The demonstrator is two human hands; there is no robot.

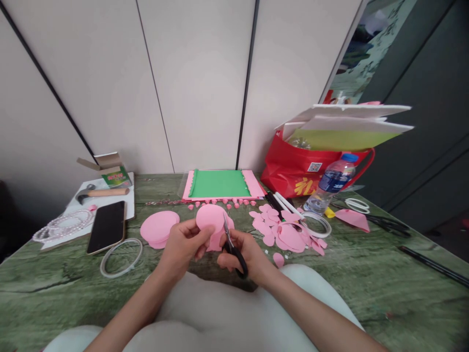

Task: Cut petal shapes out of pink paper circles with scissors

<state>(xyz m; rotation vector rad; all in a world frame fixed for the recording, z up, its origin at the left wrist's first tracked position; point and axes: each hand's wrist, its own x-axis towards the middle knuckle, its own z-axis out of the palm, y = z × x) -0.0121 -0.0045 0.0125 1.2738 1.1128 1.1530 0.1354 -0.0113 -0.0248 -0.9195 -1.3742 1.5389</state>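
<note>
Between the thumb and fingers of my left hand [186,242] is a piece of pink paper [210,217], rounded along its top. My right hand [247,254] grips black-handled scissors [230,242], their blades pointing up at the paper's right edge. Part of the paper hangs down between both hands. To the left of my left hand lies a stack of pink paper circles [159,227]. On the right, near my right hand, is a pile of pink paper cutouts [269,222], with one small pink piece [278,259] closer to me.
Green and pink sheets [220,183] lie at the back, fronted by small pink buds [230,203]. Rightward are a tape roll [324,226], water bottle [331,183], red bag [282,164] and other scissors [390,225]. Leftward are a phone [107,227], tape ring [120,258], hammer [106,192] and beads [64,225].
</note>
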